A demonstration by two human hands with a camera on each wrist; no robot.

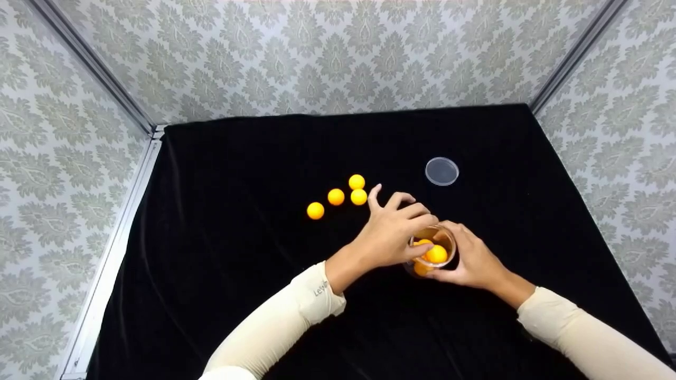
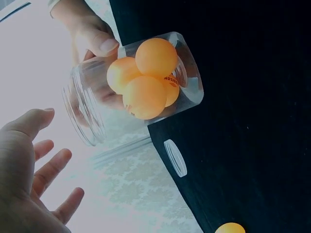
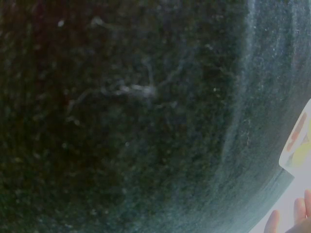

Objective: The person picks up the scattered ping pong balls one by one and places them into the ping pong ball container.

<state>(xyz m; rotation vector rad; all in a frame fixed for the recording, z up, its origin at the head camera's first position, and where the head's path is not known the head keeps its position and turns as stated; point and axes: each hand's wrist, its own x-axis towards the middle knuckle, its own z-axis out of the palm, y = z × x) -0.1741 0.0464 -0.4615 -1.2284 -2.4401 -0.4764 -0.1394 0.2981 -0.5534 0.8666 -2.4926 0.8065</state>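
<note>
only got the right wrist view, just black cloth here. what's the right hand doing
Observer: The right hand holds a clear jar above the black cloth.
Operator: anything in it
Observer: Orange balls; at least three show through the glass.
Operator: and the left hand
Observer: The left hand is at the jar's mouth, fingers relaxed and holding nothing.
Operator: more balls around
Observer: Four loose balls lie on the cloth beyond the hands, and a clear lid lies apart.

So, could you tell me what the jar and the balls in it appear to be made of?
The jar looks like clear glass or hard plastic: see-through, with glossy highlights and a ribbed neck. The balls look like matte orange plastic, smooth, one bearing small print, like table-tennis balls.
</note>
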